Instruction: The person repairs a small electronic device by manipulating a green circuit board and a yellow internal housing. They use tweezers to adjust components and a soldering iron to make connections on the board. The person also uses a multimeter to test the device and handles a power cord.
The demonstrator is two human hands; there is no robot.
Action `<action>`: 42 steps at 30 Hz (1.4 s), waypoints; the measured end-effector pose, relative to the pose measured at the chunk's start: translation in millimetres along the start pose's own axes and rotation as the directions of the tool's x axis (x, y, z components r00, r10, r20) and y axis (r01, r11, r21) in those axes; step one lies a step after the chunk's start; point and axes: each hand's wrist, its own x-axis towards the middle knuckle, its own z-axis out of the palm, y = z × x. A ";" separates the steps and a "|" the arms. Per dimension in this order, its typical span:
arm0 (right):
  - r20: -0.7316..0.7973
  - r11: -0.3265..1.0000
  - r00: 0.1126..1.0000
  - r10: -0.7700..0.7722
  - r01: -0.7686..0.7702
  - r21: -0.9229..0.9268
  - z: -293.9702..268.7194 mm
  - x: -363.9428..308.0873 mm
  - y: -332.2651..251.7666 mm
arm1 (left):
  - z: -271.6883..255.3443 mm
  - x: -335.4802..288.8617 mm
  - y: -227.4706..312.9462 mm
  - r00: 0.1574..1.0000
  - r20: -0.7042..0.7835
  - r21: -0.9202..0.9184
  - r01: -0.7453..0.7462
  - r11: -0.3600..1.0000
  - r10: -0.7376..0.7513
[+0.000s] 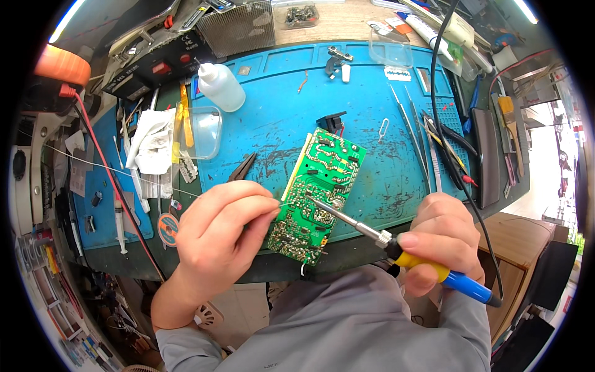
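Note:
A green circuit board (336, 147) lies at a slant near the front of the blue mat, its solder-dotted side facing up. My left hand (226, 229) pinches a thin solder wire (289, 203) at the board's left edge, and the wire's end reaches over the board. In my right hand (443, 239) is a soldering iron (468, 286) with a yellow and blue handle. Its tip points left and up onto the middle of the board, close to the wire's end. Whether tip and wire touch is too small to tell. A black connector (330, 121) sits at the board's top edge.
Black-nosed pliers (243, 167) lie behind my left hand. A white squeeze bottle (221, 87) stands at the back left beside a clear tray (203, 133). Tweezers (410, 133) and a paper clip (383, 129) lie at right. The black cable (436, 93) hangs down the right side.

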 end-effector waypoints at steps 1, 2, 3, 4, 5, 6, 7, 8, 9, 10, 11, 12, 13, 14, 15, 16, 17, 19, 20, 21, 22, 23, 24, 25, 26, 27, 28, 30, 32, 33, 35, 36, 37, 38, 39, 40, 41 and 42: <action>-0.024 1.000 1.000 0.002 -0.002 -0.012 -1.1 -1.7 -1.0 | -1.3 -0.2 -0.1 1.000 -0.011 0.018 -0.002 1.000 0.002; 0.044 0.999 0.998 0.043 -0.041 -0.033 -5.9 -1.9 -4.4 | -1.3 -0.2 -1.1 0.999 -0.025 0.022 -0.019 1.000 0.020; 0.110 0.995 0.990 0.084 -0.079 -0.054 -12.6 -0.7 -9.5 | -1.6 0.0 -2.2 0.999 -0.039 0.028 -0.035 0.999 0.036; 0.175 0.990 0.976 0.127 -0.115 -0.077 -16.2 0.0 -12.2 | -2.3 0.1 -2.9 0.997 -0.053 0.035 -0.050 0.998 0.052; 0.110 0.995 0.991 0.077 -0.070 -0.066 -13.1 -0.7 -9.2 | -4.1 -1.1 -1.9 0.999 -0.035 0.041 -0.029 0.999 0.030; 0.043 0.998 0.999 0.029 -0.026 -0.062 -8.0 -2.1 -3.8 | -6.0 -2.3 0.1 1.000 -0.017 0.045 -0.010 0.999 0.011; -0.024 0.998 1.000 -0.021 0.019 -0.060 -5.3 -3.6 -0.7 | -7.3 -2.7 1.2 1.000 0.001 0.050 0.009 0.999 -0.009; -0.028 0.997 0.999 -0.020 0.018 -0.070 -6.2 -5.0 -0.5 | -6.8 -2.4 0.2 1.000 -0.013 0.060 -0.001 0.998 0.002; -0.031 0.997 0.999 -0.020 0.018 -0.076 -6.7 -6.2 -0.2 | -6.0 -3.3 -2.1 1.000 -0.029 0.072 -0.007 0.997 0.009; -0.034 0.997 0.999 -0.021 0.018 -0.081 -7.6 -7.1 -0.2 | -6.3 -4.1 -3.5 0.999 -0.044 0.085 -0.013 0.996 0.017; -0.017 0.996 1.000 0.020 -0.021 -0.092 -8.4 -8.3 -1.8 | -8.1 -4.5 -3.4 0.999 -0.054 0.101 0.007 0.995 -0.002; -0.002 0.992 0.998 0.062 -0.062 -0.107 -10.4 -10.7 -5.3 | -9.6 -3.8 -2.9 0.998 -0.061 0.113 0.024 0.993 -0.017; 0.012 0.987 0.994 0.105 -0.103 -0.122 -12.6 -12.3 -7.3 | -11.1 -3.5 -2.5 0.997 -0.069 0.125 0.041 0.991 -0.033; 0.025 0.985 0.993 0.117 -0.113 -0.134 -13.9 -12.2 -7.8 | -12.4 -3.8 -2.6 0.996 -0.090 0.135 0.031 0.990 -0.019; 0.036 0.981 0.991 0.130 -0.123 -0.147 -15.8 -12.3 -8.2 | -15.0 -3.7 -0.2 0.996 -0.086 0.159 0.051 0.986 -0.038; 0.029 0.977 0.989 0.142 -0.135 -0.164 -16.2 -10.8 -9.5 | -19.3 -5.2 4.3 0.995 -0.082 0.183 0.072 0.981 -0.058; 0.012 0.978 0.989 0.150 -0.146 -0.151 -16.3 -11.5 -8.7 | -22.9 -7.8 7.3 0.994 -0.080 0.206 0.092 0.974 -0.077; -0.022 0.980 0.987 0.162 -0.164 -0.115 -14.9 -12.7 -6.7 | -31.9 -17.0 9.9 0.985 -0.108 0.283 0.162 0.945 -0.136; -0.041 0.983 0.986 0.163 -0.165 -0.077 -13.1 -12.2 -5.8 | -35.0 -22.6 11.6 0.975 -0.127 0.320 0.214 0.923 -0.183; -0.064 0.986 0.985 0.159 -0.162 -0.044 -11.9 -12.5 -5.0 | -36.3 -28.2 14.2 0.963 -0.147 0.351 0.266 0.898 -0.227; -0.087 0.987 0.984 0.156 -0.157 -0.012 -10.8 -12.7 -4.3 | -36.8 -33.8 18.6 0.922 -0.176 0.343 0.385 0.857 -0.344; -0.118 0.989 0.982 0.148 -0.146 0.019 -9.9 -14.0 -3.1 | -38.1 -39.4 17.3 0.922 -0.186 0.371 0.385 0.845 -0.339; -0.147 0.990 0.979 0.139 -0.133 0.053 -9.2 -14.4 -2.2 | -40.8 -47.3 12.6 0.921 -0.199 0.400 0.388 0.830 -0.335; -0.118 0.991 0.984 0.130 -0.127 0.036 -10.2 -13.2 -2.2 | -42.7 -53.8 8.6 0.920 -0.210 0.429 0.391 0.814 -0.331; -0.089 0.993 0.989 0.122 -0.121 0.017 -12.2 -11.1 -2.8 | -43.1 -57.6 7.1 0.919 -0.217 0.446 0.393 0.805 -0.328; -0.059 0.994 0.992 0.113 -0.113 0.001 -13.3 -9.9 -3.0 | -42.7 -60.5 6.3 0.918 -0.232 0.436 0.395 0.809 -0.323; -0.067 0.995 0.993 0.101 -0.102 -0.008 -12.8 -9.9 -2.7 | -42.1 -62.6 5.6 0.916 -0.246 0.426 0.396 0.814 -0.317; -0.082 0.996 0.994 0.078 -0.081 -0.028 -10.6 -10.4 -1.9 | -39.3 -63.7 4.3 0.920 -0.261 0.421 0.381 0.823 -0.293; -0.103 0.997 0.992 0.072 -0.075 -0.031 -8.9 -10.9 -0.9 | -34.5 -61.8 3.3 0.930 -0.263 0.431 0.351 0.831 -0.256; -0.116 0.997 0.991 0.069 -0.074 -0.033 -8.9 -11.1 -0.4 | -33.3 -61.2 3.2 0.926 -0.269 0.436 0.363 0.823 -0.266; -0.117 0.995 0.990 0.079 -0.085 -0.044 -10.5 -11.6 -1.7 | -31.3 -59.8 2.2 0.917 -0.281 0.446 0.386 0.807 -0.284; -0.117 0.995 0.990 0.085 -0.091 -0.044 -10.8 -12.0 -2.4 | -30.5 -60.1 1.5 0.910 -0.286 0.435 0.403 0.805 -0.300; -0.110 0.995 0.990 0.082 -0.088 -0.045 -10.9 -12.0 -3.2 | -29.2 -60.6 0.3 0.903 -0.290 0.424 0.418 0.803 -0.317; -0.104 0.995 0.991 0.080 -0.085 -0.047 -11.0 -11.8 -4.0 | -27.9 -61.2 -1.0 0.896 -0.295 0.413 0.434 0.801 -0.334; -0.098 0.995 0.992 0.077 -0.082 -0.050 -11.3 -11.4 -4.4 | -26.1 -61.8 -2.8 0.899 -0.304 0.442 0.425 0.790 -0.314; -0.093 0.996 0.993 0.067 -0.072 -0.050 -11.4 -10.9 -4.4 | -24.4 -62.9 -4.4 0.903 -0.313 0.470 0.416 0.778 -0.294; -0.087 0.997 0.995 0.057 -0.062 -0.051 -11.2 -10.3 -4.2 | -23.8 -63.4 -5.0 0.907 -0.321 0.498 0.407 0.766 -0.273; -0.081 0.997 0.996 0.048 -0.053 -0.053 -11.3 -10.0 -3.9 | -23.5 -63.6 -4.8 0.911 -0.324 0.521 0.397 0.756 -0.255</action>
